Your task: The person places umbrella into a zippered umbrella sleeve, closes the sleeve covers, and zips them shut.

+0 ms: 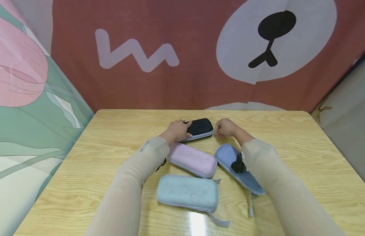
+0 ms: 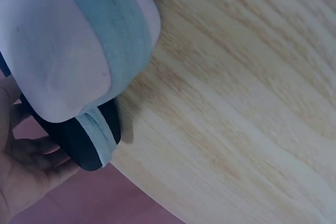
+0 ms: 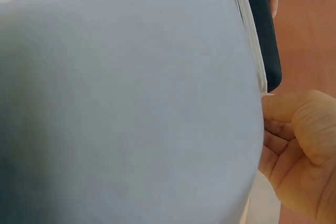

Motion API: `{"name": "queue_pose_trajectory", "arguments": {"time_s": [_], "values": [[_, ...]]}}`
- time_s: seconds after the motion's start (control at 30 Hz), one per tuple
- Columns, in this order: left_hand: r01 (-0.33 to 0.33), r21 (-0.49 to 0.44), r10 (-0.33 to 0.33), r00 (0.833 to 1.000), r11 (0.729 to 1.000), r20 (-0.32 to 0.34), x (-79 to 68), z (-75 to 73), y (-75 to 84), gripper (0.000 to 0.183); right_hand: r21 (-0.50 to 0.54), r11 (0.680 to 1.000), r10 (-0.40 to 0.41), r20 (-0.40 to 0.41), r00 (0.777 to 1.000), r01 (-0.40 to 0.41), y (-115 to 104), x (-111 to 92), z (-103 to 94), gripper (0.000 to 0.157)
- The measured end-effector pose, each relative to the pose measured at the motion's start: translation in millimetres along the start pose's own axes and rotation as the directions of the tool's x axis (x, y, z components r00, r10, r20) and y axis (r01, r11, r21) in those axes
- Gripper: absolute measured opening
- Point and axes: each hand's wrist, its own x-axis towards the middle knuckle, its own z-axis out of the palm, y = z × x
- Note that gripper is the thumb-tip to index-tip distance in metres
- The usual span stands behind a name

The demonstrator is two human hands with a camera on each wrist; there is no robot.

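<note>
A black zip case (image 1: 201, 127) with a pale zip band lies near the far edge of the table. My left hand (image 1: 177, 130) grips its left end, thumb across the top; in the left wrist view the fingers (image 2: 44, 156) curl against its side. At the other end is my right hand (image 1: 225, 127), fingers curled. The right wrist view shows its thumb and forefinger pinched at the case's corner, on what looks like the zipper pull, mostly hidden by the fingers. A lavender case (image 1: 194, 159) lies just in front of the left hand.
Below my right forearm lies a blue case (image 1: 229, 155) with a grey strap, partly covered by the sleeve. A light teal case (image 1: 187, 191) with a strap sits nearest me. Behind the wooden table (image 1: 111, 157) hangs a brown printed cloth (image 1: 158, 88).
</note>
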Motion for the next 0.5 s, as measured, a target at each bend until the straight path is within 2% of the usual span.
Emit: {"name": "queue_pose_trajectory", "arguments": {"time_s": [0.27, 0.3, 0.33, 0.5], "values": [[0.03, -0.009, -0.031, 0.999, 0.999, -0.027, -0.7, -0.1, 2.0, 0.067, 0.043, 0.999, 0.011, 0.002, 1.0, -0.011, 2.7, 3.6, 3.8, 0.014], [0.033, -0.006, -0.033, 0.999, 0.999, -0.028, -1.0, -0.1, 2.3, 0.068, 0.046, 0.999, 0.006, 0.005, 1.0, -0.006, 4.6, 5.1, 4.3, 0.015], [0.036, -0.004, -0.036, 0.999, 0.999, -0.03, -1.2, -0.1, 2.5, 0.068, 0.064, 0.997, -0.034, 0.009, 0.999, 0.033, 11.5, 9.2, 5.4, 0.017], [0.046, -0.001, -0.046, 0.998, 0.999, -0.034, -1.8, 0.6, 3.4, 0.07, 0.066, 0.997, -0.05, 0.013, 0.999, 0.049, 12.5, 10.4, 8.5, 0.015]]}}
